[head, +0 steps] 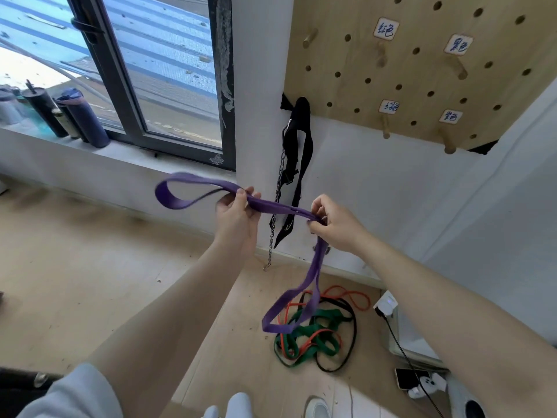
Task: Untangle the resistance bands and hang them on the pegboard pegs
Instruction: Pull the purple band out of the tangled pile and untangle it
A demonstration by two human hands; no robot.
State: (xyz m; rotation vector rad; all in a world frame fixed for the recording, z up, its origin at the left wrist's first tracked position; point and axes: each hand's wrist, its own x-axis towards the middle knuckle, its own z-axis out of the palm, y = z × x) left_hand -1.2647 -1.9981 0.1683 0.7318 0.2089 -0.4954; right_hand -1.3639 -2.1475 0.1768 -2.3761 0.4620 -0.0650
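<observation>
Purple band (280,206) held taut; others tangled (313,333) on floor.

A home workout corner, by the look of it. A wooden pegboard (422,70) with handwritten labels fills the upper right, a black strap with a chain (294,176) hangs below its left edge, resistance bands (313,333) lie tangled on the floor (90,282), and bottles (60,113) line the windowsill at upper left.

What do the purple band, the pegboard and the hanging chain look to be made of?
Purple band: likely rubber or latex, matte; it droops in flat, limp loops. Pegboard: light wood or plywood, unpainted, with faint grain and matching pegs. Chain: metal, dull grey links.
</observation>
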